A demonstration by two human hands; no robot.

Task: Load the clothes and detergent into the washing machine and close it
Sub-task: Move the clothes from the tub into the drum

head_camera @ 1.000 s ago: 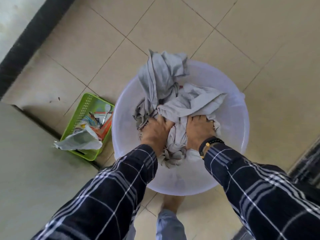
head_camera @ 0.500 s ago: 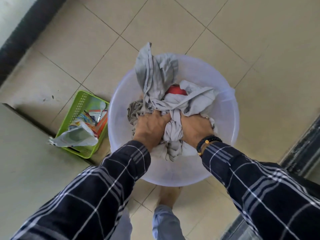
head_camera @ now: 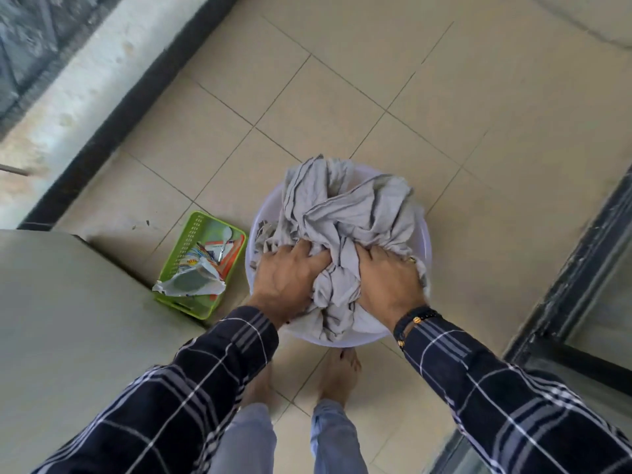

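One clothes bundle (head_camera: pixel 355 213), left hand (head_camera: pixel 289 271), right hand (head_camera: pixel 386 278)

Clothes (head_camera: pixel 345 220): a crumpled bundle of light grey fabric with thin dark stripes, heaped in a round white basin (head_camera: pixel 425 241) set on the tiled floor. The bundle rises above the rim and is gripped at its near side by the left hand (head_camera: pixel 287 271) and the right hand (head_camera: pixel 386 278), with fingers dug into the folds. Detergent packet (head_camera: pixel 189 283): torn open, white with coloured print, laid tilted in a green perforated basket (head_camera: pixel 180 249) just left of the basin, open mouth at the near end. Its contents cannot be made out.
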